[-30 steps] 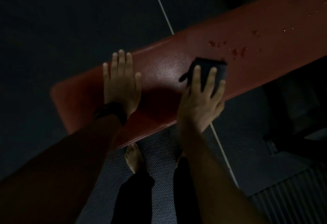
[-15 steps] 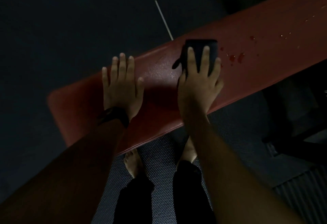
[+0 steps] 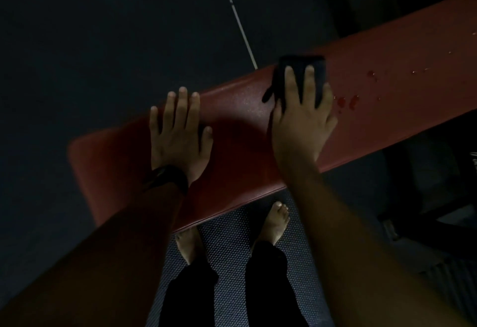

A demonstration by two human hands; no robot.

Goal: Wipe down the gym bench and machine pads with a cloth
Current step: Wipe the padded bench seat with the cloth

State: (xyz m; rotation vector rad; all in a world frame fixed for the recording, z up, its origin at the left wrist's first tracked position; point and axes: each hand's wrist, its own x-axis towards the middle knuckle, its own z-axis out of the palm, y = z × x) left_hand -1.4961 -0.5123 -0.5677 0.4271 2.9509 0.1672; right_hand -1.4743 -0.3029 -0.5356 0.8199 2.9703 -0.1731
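Note:
A long red padded bench (image 3: pixel 387 99) runs from lower left to upper right in dim light. A folded dark cloth (image 3: pixel 296 73) lies on the pad near its far edge. My right hand (image 3: pixel 302 120) presses flat on the cloth with straight, spread fingers. My left hand (image 3: pixel 180 135) rests flat on the pad near the bench's left end, a dark band on its wrist. Several wet droplets (image 3: pixel 348 102) sit on the pad just right of the cloth.
Dark floor with a thin white line (image 3: pixel 237 16) lies beyond the bench. My bare feet (image 3: pixel 276 220) stand on a textured mat (image 3: pixel 232 254) under the near edge. A dark machine frame (image 3: pixel 426 197) fills the right side below the bench.
My right hand has pushed the cloth away from me, from the pad's middle toward its far edge. My left hand has stayed flat in place.

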